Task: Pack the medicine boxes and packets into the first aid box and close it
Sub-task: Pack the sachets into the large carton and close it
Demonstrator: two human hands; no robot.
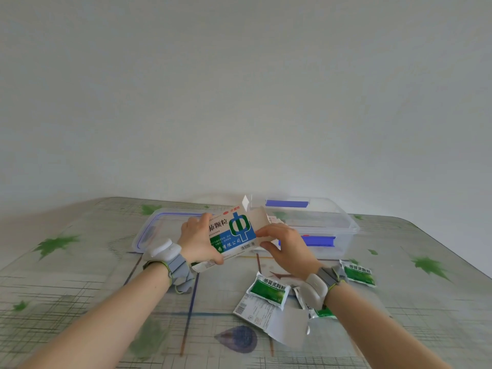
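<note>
Both hands, left hand [198,239] and right hand [286,245], hold medicine box [234,231] above table [80,275]; open clear container [343,225] behind; green packets [269,290] near right.

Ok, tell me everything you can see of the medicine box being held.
The medicine box is a flat white, blue and green carton with printed characters and a barcode. It is held tilted above the table, in front of the clear container. Its far-end flaps stand open. The left hand grips its near-left end; the right hand touches its right edge.
</note>
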